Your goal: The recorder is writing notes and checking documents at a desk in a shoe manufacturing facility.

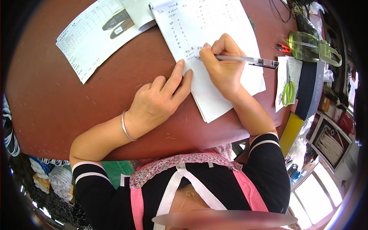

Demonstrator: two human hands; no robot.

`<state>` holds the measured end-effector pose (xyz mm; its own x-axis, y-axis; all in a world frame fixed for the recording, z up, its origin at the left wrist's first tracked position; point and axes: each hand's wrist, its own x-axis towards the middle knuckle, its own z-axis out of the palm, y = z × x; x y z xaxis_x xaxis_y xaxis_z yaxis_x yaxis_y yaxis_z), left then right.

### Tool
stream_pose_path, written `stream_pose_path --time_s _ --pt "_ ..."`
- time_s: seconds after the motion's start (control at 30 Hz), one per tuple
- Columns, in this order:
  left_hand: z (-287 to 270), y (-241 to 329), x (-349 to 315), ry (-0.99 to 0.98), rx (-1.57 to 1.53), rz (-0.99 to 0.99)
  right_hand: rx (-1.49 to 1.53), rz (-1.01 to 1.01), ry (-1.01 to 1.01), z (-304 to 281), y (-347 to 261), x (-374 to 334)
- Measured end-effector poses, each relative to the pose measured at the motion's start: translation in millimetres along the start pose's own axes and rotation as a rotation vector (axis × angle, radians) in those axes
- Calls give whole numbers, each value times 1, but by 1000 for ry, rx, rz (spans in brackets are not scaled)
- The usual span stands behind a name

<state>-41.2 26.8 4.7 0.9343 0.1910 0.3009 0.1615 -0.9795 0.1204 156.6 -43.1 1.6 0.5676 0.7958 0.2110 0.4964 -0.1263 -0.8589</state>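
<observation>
The white sheet of paper with handwritten lines (214, 50) lies on the dark red-brown table (57, 99), a little to the right of the middle, and it is turned at an angle, probably so that the writing arm can move along the lines comfortably. The left hand (161, 101) lies flat on the table, fingers loosely spread, and 2 of its fingertips (180, 65) press on the left edge of the sheet; in my judgement this keeps the paper from sliding under the pen. A thin silver bracelet (126, 128) sits on that wrist.

The right hand (222, 65) is curled around a clear plastic pen with a black cap end (245, 60). Thumb and first fingers pinch it near the tip, and the tip touches the paper beside the last written lines, while the long body points to the right.

To the far left lies a printed form with a picture of dark shoes (96, 34). To the right, well apart from the hands, are green-handled scissors (288, 92) on a small paper, and farther away a yellow-green transparent jug (310, 48).
</observation>
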Motion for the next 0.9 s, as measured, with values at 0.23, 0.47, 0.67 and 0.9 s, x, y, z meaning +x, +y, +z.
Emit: stream_pose_path --time_s 0.23,0.47,0.67,0.9 --pt "-2 -5 -1 12 -15 0 79 59 9 -1 2 6" --pt "2 -1 -3 30 2 3 119 84 -6 -13 4 6" --pt "6 9 -5 99 -18 -50 187 133 -44 -12 3 3" --pt "-5 0 -6 33 -6 -10 190 136 -70 -6 -9 1"
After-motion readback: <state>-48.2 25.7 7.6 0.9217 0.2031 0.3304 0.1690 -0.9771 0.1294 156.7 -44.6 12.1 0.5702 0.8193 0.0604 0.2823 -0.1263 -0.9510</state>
